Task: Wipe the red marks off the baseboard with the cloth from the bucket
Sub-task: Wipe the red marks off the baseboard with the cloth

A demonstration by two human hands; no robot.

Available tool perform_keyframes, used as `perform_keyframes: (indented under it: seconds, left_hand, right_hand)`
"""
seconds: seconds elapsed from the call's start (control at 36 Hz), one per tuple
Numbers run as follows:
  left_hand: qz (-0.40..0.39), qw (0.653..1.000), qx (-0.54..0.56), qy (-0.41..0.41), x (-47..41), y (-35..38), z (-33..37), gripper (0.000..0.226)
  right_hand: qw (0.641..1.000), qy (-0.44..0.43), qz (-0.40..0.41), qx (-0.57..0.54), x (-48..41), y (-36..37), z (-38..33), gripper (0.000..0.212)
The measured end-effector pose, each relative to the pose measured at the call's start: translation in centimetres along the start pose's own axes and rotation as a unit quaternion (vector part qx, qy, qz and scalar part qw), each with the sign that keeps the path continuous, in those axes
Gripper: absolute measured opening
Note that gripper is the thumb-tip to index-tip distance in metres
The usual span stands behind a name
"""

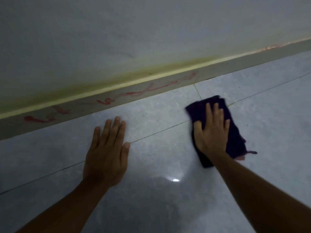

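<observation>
A grey baseboard runs diagonally from lower left to upper right along the foot of the wall. Red marks scrawl along it from the far left to about its middle. My right hand presses flat on a dark purple cloth that lies on the floor tiles, a short way in front of the baseboard and to the right of the marks. My left hand rests palm down on the floor, fingers spread, holding nothing, just below the marked stretch. The bucket is not in view.
A pale wall with a yellow-green stain rises above the baseboard. Glossy blue-grey floor tiles with thin grout lines fill the foreground and reflect a small light.
</observation>
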State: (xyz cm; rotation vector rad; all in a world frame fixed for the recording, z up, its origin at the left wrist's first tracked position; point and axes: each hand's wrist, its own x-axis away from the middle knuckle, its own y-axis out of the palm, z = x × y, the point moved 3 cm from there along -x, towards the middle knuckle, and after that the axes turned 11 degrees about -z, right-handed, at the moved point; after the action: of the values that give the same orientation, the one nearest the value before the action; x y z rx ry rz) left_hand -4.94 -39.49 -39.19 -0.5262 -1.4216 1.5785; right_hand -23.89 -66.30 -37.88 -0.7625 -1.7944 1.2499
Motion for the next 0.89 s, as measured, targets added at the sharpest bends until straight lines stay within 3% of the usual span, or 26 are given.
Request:
perform_keyframes:
  seconds: [0.08,0.14,0.25,0.33,0.39,0.44,0.5,0.58,0.67,0.75,0.86,0.89]
  left_hand:
    - [0.0,1.0,0.001,-0.001,0.0,0.0,0.0,0.066]
    - [-0.001,1.0,0.003,-0.003,0.0,0.0,0.0,0.066]
    - [-0.007,1.0,0.0,0.001,-0.1,0.1,-0.2,0.066]
    - [-0.014,1.0,-0.005,0.002,-0.1,0.1,-0.3,0.066]
    - [-0.015,1.0,-0.006,0.002,-0.2,0.2,-0.4,0.066]
    - [-0.013,1.0,-0.003,0.004,-0.1,0.1,-0.3,0.066]
    - [-0.01,1.0,0.003,0.005,-0.1,0.1,-0.3,0.066]
    - [-0.008,1.0,0.009,0.003,-0.1,0.1,-0.2,0.066]
    - [-0.007,1.0,0.015,0.004,-0.1,0.1,-0.2,0.066]
    - [-0.006,1.0,0.016,0.005,-0.1,0.1,-0.2,0.066]
    - [-0.003,1.0,0.013,0.004,-0.2,0.3,-0.3,0.067]
    - [-0.003,1.0,0.011,0.004,-0.2,0.4,-0.3,0.067]
  right_hand:
    - [0.993,0.115,0.004,-0.007,-3.8,-0.3,-1.0,0.084]
    - [0.994,0.11,0.001,0.006,-4.5,-0.1,-3.3,0.088]
    - [0.99,-0.126,-0.029,0.054,-1.0,1.3,-9.8,0.076]
    - [0.939,-0.323,-0.094,0.067,4.9,3.0,-11.3,0.061]
    - [0.908,-0.394,-0.123,0.072,7.3,3.5,-9.2,0.055]
    - [0.906,-0.405,-0.111,0.051,7.4,3.5,-6.6,0.054]
    - [0.937,-0.344,-0.066,0.013,5.8,3.0,-4.7,0.054]
    - [0.984,-0.173,-0.005,-0.044,1.7,1.3,-3.4,0.053]
    - [0.984,-0.022,0.045,-0.169,-2.1,-0.6,-3.8,0.051]
    - [0.925,0.092,0.115,-0.35,-4.3,-2.2,-4.8,0.05]
    - [0.779,0.152,0.169,-0.584,-7.7,-3.6,-8.4,0.051]
    - [0.763,0.152,0.168,-0.605,-8.4,-3.4,-10.0,0.055]
